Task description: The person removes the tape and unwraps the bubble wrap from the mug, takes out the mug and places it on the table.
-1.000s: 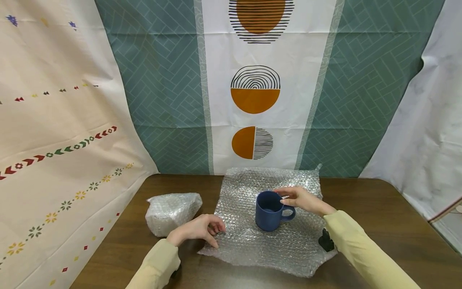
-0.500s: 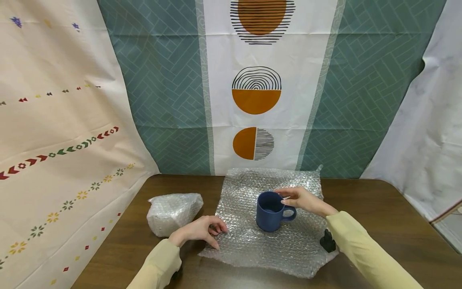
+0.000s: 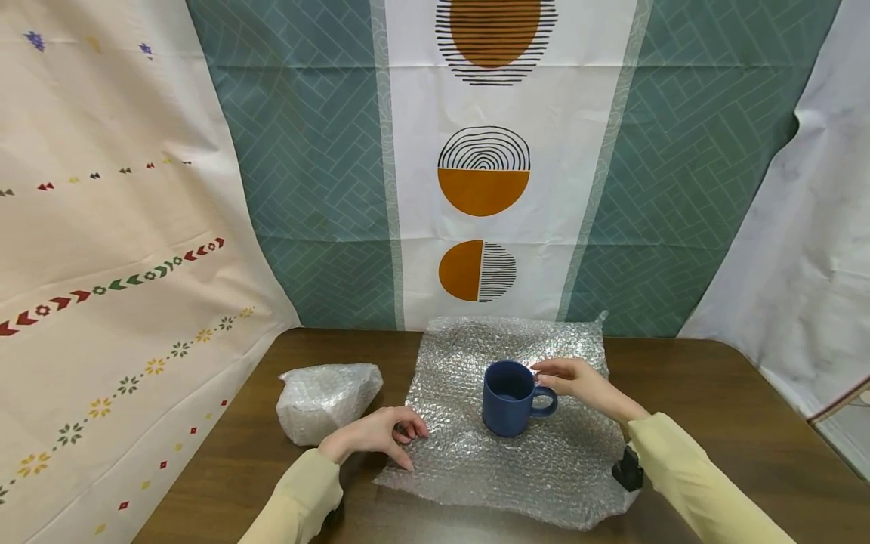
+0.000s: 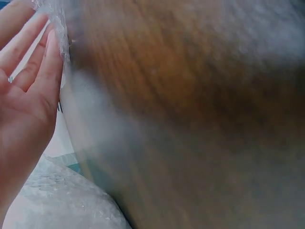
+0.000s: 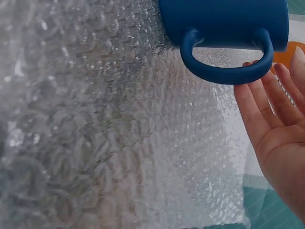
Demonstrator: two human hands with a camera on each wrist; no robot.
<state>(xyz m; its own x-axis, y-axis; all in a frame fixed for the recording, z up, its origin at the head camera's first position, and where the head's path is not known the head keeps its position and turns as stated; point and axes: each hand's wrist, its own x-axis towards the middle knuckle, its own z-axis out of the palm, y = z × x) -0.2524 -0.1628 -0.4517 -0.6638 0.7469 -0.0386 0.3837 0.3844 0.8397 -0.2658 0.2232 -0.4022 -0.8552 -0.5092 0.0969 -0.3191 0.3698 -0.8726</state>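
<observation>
A blue mug (image 3: 507,404) stands upright on a sheet of bubble wrap (image 3: 496,476), its handle (image 5: 228,76) pointing right. Just behind that handle is my right hand (image 3: 578,384), its fingers relaxed and not wrapped around the mug. Whether a fingertip still brushes the mug is hard to tell. On the sheet's left edge rests my left hand (image 3: 374,435), with fingers loosely bent. In the left wrist view the fingers (image 4: 47,71) lie fairly straight against the edge of the wrap.
A bundle wrapped in bubble wrap (image 3: 326,404) sits on the wooden table (image 3: 707,423), left of the sheet and close to my left hand. Patterned cloth (image 3: 326,189) hangs behind the table. The sheet's far edge reaches this cloth.
My right hand has let go of the mug's rim and drawn back slightly to the right. The mug and my left hand stay in place.
</observation>
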